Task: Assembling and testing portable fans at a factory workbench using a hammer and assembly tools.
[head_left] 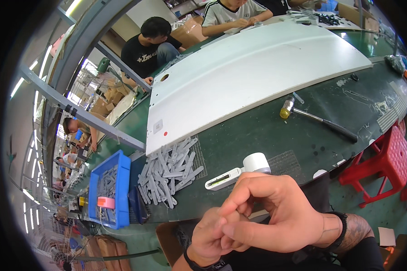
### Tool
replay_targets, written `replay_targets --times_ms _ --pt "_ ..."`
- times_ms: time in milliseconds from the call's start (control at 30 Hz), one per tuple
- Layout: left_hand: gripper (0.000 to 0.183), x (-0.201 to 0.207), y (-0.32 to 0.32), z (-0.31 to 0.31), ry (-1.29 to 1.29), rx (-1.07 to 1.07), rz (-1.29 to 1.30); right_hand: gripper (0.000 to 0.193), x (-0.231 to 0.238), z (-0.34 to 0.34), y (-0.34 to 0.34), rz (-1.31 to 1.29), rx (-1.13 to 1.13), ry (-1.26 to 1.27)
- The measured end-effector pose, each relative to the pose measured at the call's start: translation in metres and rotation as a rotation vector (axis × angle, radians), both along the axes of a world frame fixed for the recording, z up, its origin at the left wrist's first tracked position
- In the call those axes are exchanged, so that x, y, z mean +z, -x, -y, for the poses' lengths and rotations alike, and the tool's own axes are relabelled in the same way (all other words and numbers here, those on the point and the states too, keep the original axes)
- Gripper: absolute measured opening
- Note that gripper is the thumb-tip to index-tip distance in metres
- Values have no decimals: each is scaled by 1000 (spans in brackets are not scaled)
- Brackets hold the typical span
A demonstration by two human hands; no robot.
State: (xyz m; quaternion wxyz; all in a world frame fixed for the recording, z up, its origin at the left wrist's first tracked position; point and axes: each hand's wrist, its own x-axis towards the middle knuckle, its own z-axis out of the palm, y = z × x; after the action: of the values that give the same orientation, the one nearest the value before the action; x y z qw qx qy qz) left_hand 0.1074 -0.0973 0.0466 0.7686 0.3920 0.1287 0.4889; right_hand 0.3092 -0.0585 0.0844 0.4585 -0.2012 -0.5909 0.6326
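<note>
Green tabletop (257,137) (white panel (253,74) atop) fronts right hand (282,214).

One white device (257,162), one hammer (320,119), one blue bin (123,192)

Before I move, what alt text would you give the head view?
A person's left hand and right hand meet at the fingers in the foreground; whether they hold anything is unclear. Beyond, a green table bears a pile of grey strips, a white gadget, a hammer and a large white board, with a blue bin at left.
</note>
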Motion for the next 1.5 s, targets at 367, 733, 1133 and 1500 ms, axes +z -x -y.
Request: replay_targets --times_ms 367,733,1133,1500 --pt "43 3 -1 1 -23 31 -3 14 -2 3 5 -135 97 131" --pt "54 3 4 4 72 53 -85 12 -8 5 10 -190 83 224" --pt "45 0 -9 -1 54 -111 232 16 -1 8 9 -249 106 389" --pt "47 -1 1 0 56 16 23 15 -7 7 10 -183 47 246"
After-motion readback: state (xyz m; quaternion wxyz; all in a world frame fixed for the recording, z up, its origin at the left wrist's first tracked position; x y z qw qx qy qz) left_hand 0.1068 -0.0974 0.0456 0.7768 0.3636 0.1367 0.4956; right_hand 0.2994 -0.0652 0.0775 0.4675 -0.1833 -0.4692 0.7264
